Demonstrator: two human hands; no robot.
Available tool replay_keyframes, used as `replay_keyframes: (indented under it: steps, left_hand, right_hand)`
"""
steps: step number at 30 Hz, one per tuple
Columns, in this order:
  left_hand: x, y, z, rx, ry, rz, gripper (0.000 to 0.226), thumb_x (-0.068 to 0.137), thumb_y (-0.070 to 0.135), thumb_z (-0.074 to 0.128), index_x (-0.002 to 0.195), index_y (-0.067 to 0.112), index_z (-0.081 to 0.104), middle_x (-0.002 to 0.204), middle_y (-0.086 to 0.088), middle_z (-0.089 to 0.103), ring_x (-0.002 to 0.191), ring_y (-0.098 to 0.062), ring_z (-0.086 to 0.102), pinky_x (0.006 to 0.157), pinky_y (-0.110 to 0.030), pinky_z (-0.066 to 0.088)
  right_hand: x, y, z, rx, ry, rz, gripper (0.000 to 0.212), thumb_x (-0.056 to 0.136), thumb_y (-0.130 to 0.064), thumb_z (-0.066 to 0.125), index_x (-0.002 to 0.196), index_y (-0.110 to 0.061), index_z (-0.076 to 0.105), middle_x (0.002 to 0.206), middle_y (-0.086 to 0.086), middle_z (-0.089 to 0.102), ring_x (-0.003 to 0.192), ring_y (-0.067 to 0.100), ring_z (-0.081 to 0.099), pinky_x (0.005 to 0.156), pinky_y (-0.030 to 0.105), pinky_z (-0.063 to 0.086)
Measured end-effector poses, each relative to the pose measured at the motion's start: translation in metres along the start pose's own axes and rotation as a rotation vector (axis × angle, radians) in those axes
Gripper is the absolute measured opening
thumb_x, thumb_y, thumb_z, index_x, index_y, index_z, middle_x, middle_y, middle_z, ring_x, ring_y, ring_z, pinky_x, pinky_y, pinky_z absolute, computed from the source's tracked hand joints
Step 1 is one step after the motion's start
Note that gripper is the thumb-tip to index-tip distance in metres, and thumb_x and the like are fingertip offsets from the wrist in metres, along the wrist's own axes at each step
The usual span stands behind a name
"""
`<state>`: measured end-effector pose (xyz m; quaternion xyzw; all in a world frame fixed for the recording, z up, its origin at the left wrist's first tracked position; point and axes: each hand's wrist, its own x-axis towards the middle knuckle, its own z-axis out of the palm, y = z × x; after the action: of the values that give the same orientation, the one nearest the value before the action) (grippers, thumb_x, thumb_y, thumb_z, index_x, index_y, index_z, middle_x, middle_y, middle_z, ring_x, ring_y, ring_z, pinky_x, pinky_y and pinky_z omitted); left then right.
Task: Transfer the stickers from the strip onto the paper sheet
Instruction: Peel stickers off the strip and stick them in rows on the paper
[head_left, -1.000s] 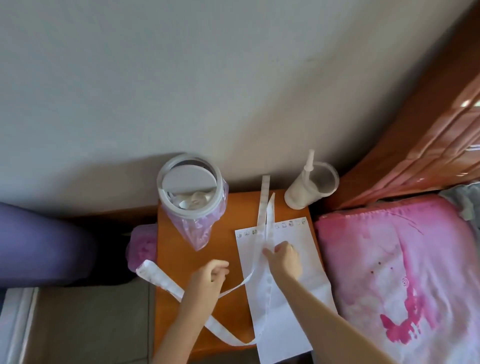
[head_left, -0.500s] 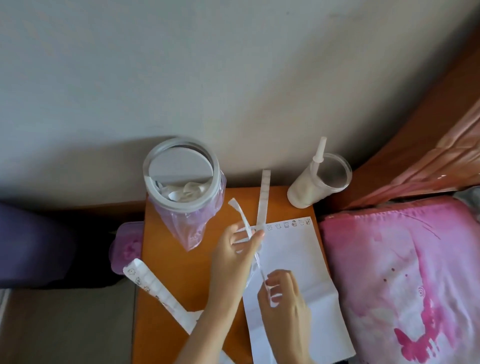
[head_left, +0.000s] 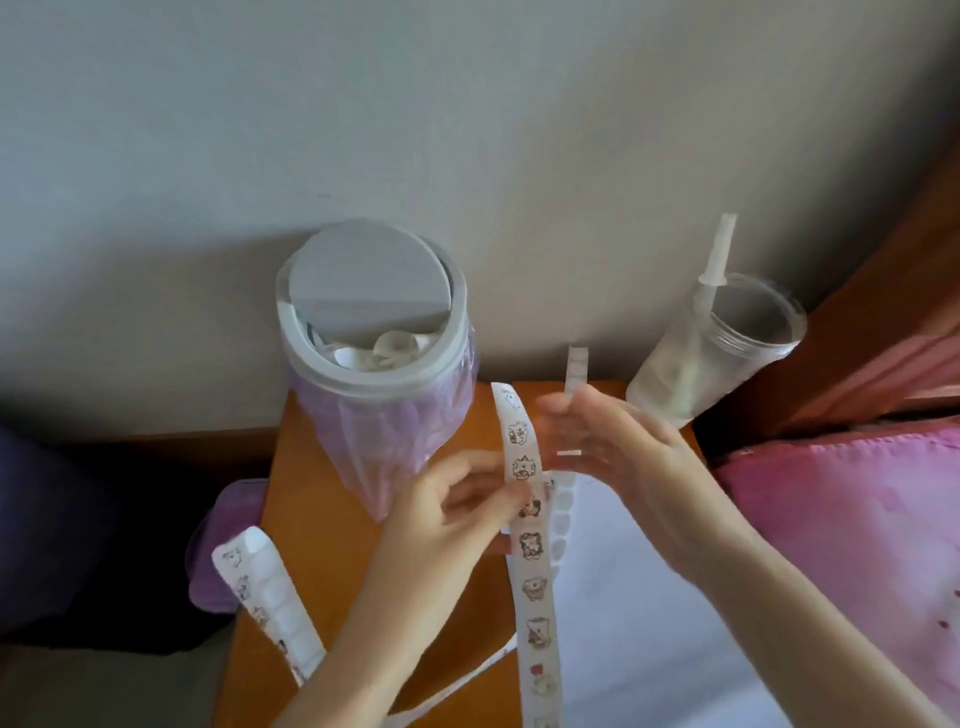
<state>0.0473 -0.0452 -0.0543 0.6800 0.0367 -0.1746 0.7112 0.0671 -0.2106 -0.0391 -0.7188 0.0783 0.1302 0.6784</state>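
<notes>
Wall: a pale grey-white plastered wall (head_left: 467, 114), plain and matt, fills the upper half.
Wall foot: a brown band (head_left: 182, 439) runs along the base on the left.
Table: a small orange-brown wooden table (head_left: 322, 545) stands against the wall.
Bed: a bed under a pink printed cover (head_left: 857, 545) sits just beside the table, right.
Frame: a reddish-brown wooden board (head_left: 883, 332) rises behind the bed.
Floor: pale grey-beige floor (head_left: 104, 691) shows lower left.
Light: soft and even; shadow gathers low on the wall.

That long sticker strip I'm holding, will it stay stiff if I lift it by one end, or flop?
Probably floppy: the sticker strip bows above the left hand, and its other end hangs past the table edge. Likely very light, since a fingertip pinch carries it. It may twist or snag, being long and looped.
</notes>
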Motion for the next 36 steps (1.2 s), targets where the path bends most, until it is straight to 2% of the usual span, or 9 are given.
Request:
replay_keyframes:
  steps: [4,10,13,17,22,25,29,33,36]
  left_hand:
    - [-0.001,-0.015,-0.007,0.075,-0.075,0.099,0.008,0.084,0.013,0.067,0.089,0.018,0.072,0.082,0.006,0.076,0.077,-0.007,0.072,0.062,-0.013,0.053]
    - [-0.009,-0.035,-0.012,0.274,-0.089,0.248,0.009,0.084,0.014,0.068,0.089,0.021,0.071,0.081,0.012,0.075,0.076,-0.001,0.070,0.061,-0.006,0.050]
    - [-0.017,-0.045,-0.013,0.340,-0.053,0.299,0.012,0.081,0.027,0.070,0.093,0.029,0.070,0.085,0.019,0.074,0.081,0.005,0.069,0.068,-0.006,0.051]
    - [-0.039,-0.046,-0.015,0.340,0.062,0.387,0.022,0.080,0.042,0.064,0.101,0.035,0.068,0.091,0.022,0.072,0.086,0.005,0.068,0.078,-0.017,0.055]
    - [-0.057,-0.045,-0.012,0.184,0.160,0.415,0.016,0.087,0.036,0.061,0.097,0.030,0.070,0.087,0.015,0.074,0.082,0.000,0.070,0.079,-0.020,0.055]
    - [-0.066,-0.050,-0.008,0.122,0.181,0.436,0.010,0.088,0.028,0.061,0.090,0.025,0.071,0.081,0.011,0.075,0.077,-0.002,0.071,0.067,-0.013,0.054]
    - [-0.075,-0.065,-0.009,0.054,0.199,0.393,0.012,0.088,0.023,0.063,0.091,0.019,0.073,0.080,0.008,0.075,0.080,-0.009,0.072,0.074,-0.020,0.057]
    - [-0.086,-0.073,-0.013,0.058,0.192,0.416,0.010,0.088,0.018,0.063,0.087,0.018,0.073,0.078,0.008,0.075,0.079,-0.008,0.072,0.066,-0.012,0.054]
    - [-0.092,-0.074,-0.014,0.060,0.170,0.442,0.012,0.088,0.014,0.063,0.082,0.017,0.073,0.075,0.007,0.075,0.075,-0.005,0.071,0.060,-0.008,0.050]
  right_hand:
    - [0.012,0.001,0.005,-0.028,-0.120,-0.113,0.022,0.075,-0.020,0.069,0.091,-0.005,0.072,0.082,0.010,0.073,0.074,0.020,0.069,0.071,0.023,0.054]
    - [0.002,0.021,0.012,0.101,-0.193,-0.235,0.031,0.071,-0.009,0.069,0.101,-0.006,0.062,0.072,0.005,0.070,0.063,0.017,0.068,0.061,0.021,0.054]
    - [-0.008,0.031,0.013,0.055,-0.118,-0.354,0.029,0.070,-0.008,0.072,0.097,-0.007,0.061,0.074,0.008,0.070,0.064,0.022,0.069,0.062,0.024,0.055]
    - [-0.035,0.041,0.018,0.061,-0.041,-0.451,0.026,0.071,-0.008,0.074,0.093,-0.007,0.059,0.075,0.012,0.071,0.064,0.023,0.069,0.059,0.024,0.054]
    - [-0.065,0.046,0.028,0.010,0.006,-0.521,0.017,0.075,-0.003,0.073,0.085,-0.003,0.060,0.074,0.010,0.072,0.064,0.018,0.069,0.057,0.021,0.052]
    - [-0.077,0.054,0.039,-0.016,0.021,-0.572,0.014,0.074,-0.003,0.073,0.082,-0.004,0.062,0.076,0.012,0.072,0.065,0.019,0.069,0.058,0.021,0.053]
    - [-0.086,0.071,0.050,-0.110,0.065,-0.601,0.012,0.075,-0.006,0.074,0.083,-0.010,0.066,0.078,0.007,0.072,0.070,0.020,0.071,0.062,0.028,0.057]
    - [-0.094,0.081,0.052,-0.092,0.040,-0.566,0.011,0.078,-0.012,0.071,0.088,-0.010,0.068,0.082,0.005,0.074,0.074,0.019,0.071,0.067,0.024,0.057]
    - [-0.099,0.086,0.049,-0.072,0.031,-0.556,0.007,0.081,-0.008,0.068,0.087,-0.009,0.070,0.082,0.005,0.074,0.074,0.018,0.071,0.069,0.022,0.056]
